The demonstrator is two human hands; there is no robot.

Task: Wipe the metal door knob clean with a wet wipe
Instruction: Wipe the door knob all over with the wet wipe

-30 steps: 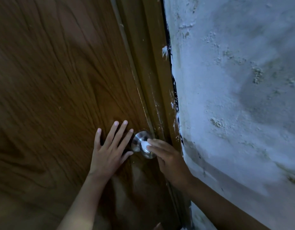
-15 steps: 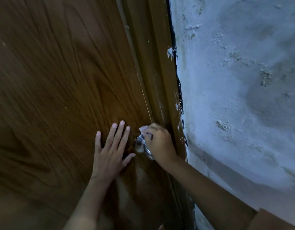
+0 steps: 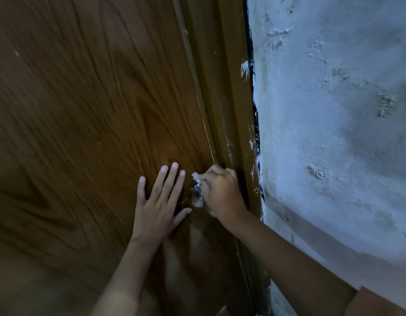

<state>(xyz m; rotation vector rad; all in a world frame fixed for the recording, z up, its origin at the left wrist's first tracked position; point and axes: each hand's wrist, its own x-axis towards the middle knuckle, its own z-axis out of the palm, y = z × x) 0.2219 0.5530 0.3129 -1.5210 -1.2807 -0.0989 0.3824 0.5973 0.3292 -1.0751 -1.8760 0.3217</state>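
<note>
The round, shiny metal door knob (image 3: 196,196) sits low on the dark brown wooden door (image 3: 83,110) with the strong grain pattern, close to the door's right edge, and I take this knob as my landmark. The right hand (image 3: 222,192) is wrapped over the knob from the right and from above, its fingers curled tight around it, so only the left rim of the metal shows. A small piece of the white wet wipe (image 3: 195,177) comes out just above the knob, at the knuckles; the rest is hidden under the palm, so I think the wipe lies between hand and metal, but I cannot see this directly. Just to the left of the knob the left hand (image 3: 159,201) lies flat on the door, fingers spread and pointing up, holding nothing; its thumb tip almost touches the base of the knob. To the right of the knob stands the brown door frame (image 3: 231,110), and beyond it the rough, pale blue-white plastered wall (image 3: 334,133). What could go wrong here: the wipe is wet and the knob is smooth, so the cloth may slide or bunch up and leave the back side and the neck of the knob dirty. A strong twist may also turn the latch, and the door could move under the flat hand.
</note>
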